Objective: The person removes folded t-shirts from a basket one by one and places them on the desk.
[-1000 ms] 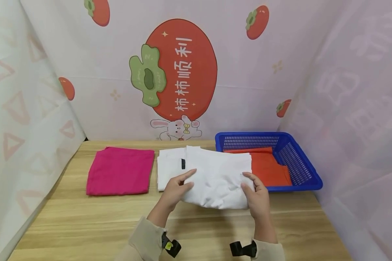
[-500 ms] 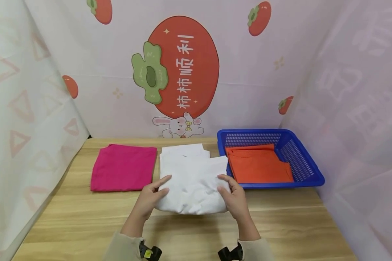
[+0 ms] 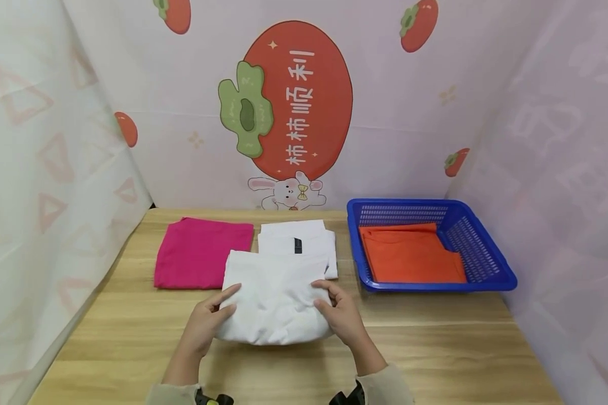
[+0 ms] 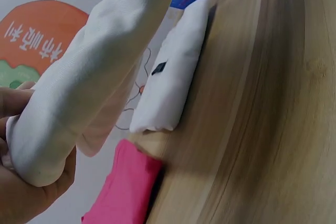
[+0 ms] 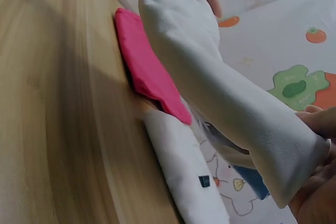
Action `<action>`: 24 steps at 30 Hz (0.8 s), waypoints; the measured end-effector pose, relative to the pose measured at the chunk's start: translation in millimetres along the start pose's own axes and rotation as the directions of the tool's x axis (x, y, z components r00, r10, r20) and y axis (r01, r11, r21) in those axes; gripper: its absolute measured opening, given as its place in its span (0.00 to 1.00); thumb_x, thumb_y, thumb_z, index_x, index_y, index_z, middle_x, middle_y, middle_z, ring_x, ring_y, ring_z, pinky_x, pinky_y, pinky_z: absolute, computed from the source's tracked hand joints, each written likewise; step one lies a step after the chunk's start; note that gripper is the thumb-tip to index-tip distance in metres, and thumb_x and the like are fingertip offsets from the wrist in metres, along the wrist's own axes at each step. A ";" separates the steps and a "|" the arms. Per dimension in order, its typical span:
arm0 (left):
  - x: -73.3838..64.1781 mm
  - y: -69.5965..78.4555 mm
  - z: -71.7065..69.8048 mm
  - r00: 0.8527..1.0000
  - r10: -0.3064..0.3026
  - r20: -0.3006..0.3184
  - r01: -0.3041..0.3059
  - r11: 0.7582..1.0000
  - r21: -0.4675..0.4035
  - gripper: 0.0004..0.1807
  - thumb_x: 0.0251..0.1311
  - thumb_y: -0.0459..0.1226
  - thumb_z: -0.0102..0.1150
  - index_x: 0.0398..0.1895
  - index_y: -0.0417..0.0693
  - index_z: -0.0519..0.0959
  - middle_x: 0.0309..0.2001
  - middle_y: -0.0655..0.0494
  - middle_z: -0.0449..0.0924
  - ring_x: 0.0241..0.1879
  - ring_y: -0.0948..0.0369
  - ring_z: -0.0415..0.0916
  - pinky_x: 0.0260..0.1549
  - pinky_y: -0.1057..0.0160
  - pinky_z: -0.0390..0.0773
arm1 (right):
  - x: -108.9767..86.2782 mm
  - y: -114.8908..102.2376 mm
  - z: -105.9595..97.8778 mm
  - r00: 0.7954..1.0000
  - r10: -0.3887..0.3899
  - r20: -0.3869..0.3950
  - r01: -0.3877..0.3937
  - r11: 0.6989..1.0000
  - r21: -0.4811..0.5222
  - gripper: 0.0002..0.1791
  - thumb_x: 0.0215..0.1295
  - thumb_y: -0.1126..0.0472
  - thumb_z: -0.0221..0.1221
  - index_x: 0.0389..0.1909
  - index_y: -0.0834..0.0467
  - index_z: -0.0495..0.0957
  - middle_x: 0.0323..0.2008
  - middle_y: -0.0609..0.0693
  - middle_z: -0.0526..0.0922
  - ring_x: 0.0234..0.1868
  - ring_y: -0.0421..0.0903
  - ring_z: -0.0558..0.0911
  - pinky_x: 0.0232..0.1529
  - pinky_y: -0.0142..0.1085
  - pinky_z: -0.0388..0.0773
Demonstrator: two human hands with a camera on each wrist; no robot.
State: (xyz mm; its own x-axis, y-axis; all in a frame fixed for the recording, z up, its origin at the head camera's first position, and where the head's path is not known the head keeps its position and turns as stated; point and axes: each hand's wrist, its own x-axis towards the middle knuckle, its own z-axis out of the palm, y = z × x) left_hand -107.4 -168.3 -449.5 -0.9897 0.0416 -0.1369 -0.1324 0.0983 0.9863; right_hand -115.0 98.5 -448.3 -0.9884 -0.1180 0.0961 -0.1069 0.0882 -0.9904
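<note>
My left hand [image 3: 202, 323] and right hand [image 3: 343, 315] pinch the two sides of a folded white garment [image 3: 276, 298], thumbs on top. It is held up off the table, its near edge bulging downward. In both wrist views a gap shows between this garment and the wood. Behind it, on the table, lies a second folded white garment [image 3: 289, 229] with a black label [image 3: 298, 246], partly covered in the head view. A folded pink garment [image 3: 197, 253] lies to the left, one corner overlapped in view by the held one.
A blue plastic basket [image 3: 430, 287] stands at the back right, with a folded orange garment [image 3: 410, 256] lying in it. The wooden table [image 3: 436, 343] meets a printed cloth backdrop [image 3: 385, 118] behind, and hanging cloth flanks both sides.
Both hands have carried the held white garment leftward and nearer the body, away from the basket. More of the white garment on the table now shows. The head view has shifted slightly.
</note>
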 end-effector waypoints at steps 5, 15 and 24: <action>-6.9 -4.5 -16.4 0.999 -0.024 -0.046 0.025 0.999 0.035 0.23 0.52 0.32 0.55 0.54 0.38 0.69 0.59 0.46 0.59 0.61 0.57 0.47 0.56 0.58 0.50 | 0.8 2.6 12.5 0.994 0.037 0.100 -0.035 0.999 -0.020 0.16 0.53 0.73 0.54 0.45 0.64 0.72 0.44 0.60 0.73 0.29 0.41 0.71 0.27 0.30 0.71; -20.6 -10.4 -54.4 0.974 -0.127 -0.189 0.143 0.987 0.078 0.22 0.53 0.33 0.53 0.53 0.40 0.69 0.59 0.46 0.59 0.60 0.56 0.50 0.54 0.57 0.55 | 3.1 4.6 46.7 0.957 0.085 0.277 -0.104 0.993 0.054 0.15 0.55 0.74 0.52 0.45 0.66 0.72 0.41 0.60 0.75 0.34 0.44 0.75 0.32 0.32 0.73; -29.8 -26.6 -84.6 0.941 -0.195 -0.278 0.228 0.969 0.094 0.20 0.53 0.35 0.51 0.53 0.48 0.71 0.53 0.63 0.66 0.58 0.59 0.53 0.48 0.71 0.59 | 2.7 -4.7 77.1 0.933 0.121 0.340 -0.169 0.979 0.115 0.13 0.53 0.78 0.50 0.41 0.72 0.71 0.37 0.57 0.75 0.28 0.42 0.71 0.28 0.29 0.70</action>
State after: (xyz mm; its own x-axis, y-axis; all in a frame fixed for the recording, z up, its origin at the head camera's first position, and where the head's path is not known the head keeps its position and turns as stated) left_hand -79.1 -256.3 -463.9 -0.9203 -0.2560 -0.2957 -0.3493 0.1978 0.9159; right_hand -108.8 21.6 -451.1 -0.8978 -0.4358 -0.0637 0.0746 -0.0079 -0.9972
